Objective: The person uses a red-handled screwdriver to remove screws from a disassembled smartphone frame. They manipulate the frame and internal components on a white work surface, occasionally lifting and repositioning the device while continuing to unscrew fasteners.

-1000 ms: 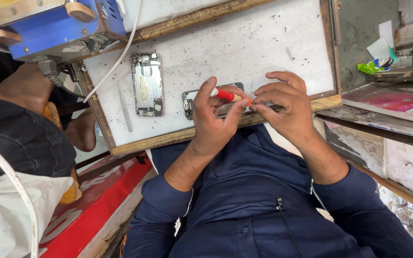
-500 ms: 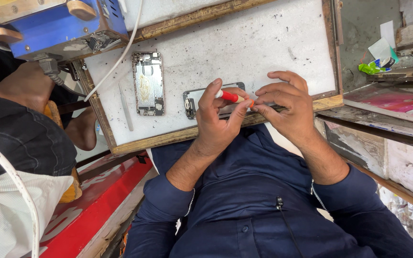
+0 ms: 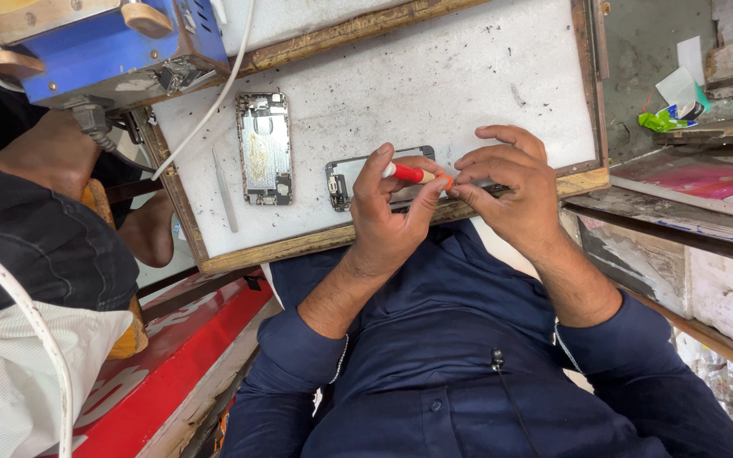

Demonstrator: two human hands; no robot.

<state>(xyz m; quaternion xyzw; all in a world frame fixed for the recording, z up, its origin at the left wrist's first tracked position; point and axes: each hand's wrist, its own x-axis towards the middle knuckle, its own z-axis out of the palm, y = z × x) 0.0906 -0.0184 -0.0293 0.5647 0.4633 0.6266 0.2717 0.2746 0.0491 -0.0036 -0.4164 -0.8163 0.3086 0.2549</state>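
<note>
Phone being worked on: a dark-framed phone [image 3: 358, 175] lies flat near the front edge of the white work board [image 3: 434, 76], partly hidden under both hands; only its left end and top edge show.
Screwdriver: a small red-handled screwdriver [image 3: 413, 175] lies across the phone, its orange end pointing toward the right hand; the tip is hidden behind fingers.
Left hand: the left hand [image 3: 392, 216] is grasping the screwdriver, the forefinger bent over the handle and the thumb under it, with the heel of the hand over the board's front edge.
Right hand: the right hand [image 3: 511, 182] is curled, fingertips pinched at the screwdriver's orange end and pressing down on the phone's right part. I cannot tell whether it grips the tool or only steadies it.
Second phone housing: an opened silver phone housing [image 3: 265, 148] lies upright on the board, left of the worked phone and well apart from it.
Tweezers: slim metal tweezers [image 3: 226, 191] lie just left of the housing.
Board frame: a wooden frame [image 3: 299, 246] borders the board, its front rail just below the phone.
Blue machine: a blue box-shaped machine [image 3: 103, 55] sits at the board's far left corner, with a white cable [image 3: 214, 102] running across toward the housing.
Other person: a bare arm [image 3: 53, 157] of someone in dark clothing rests left of the board.
</note>
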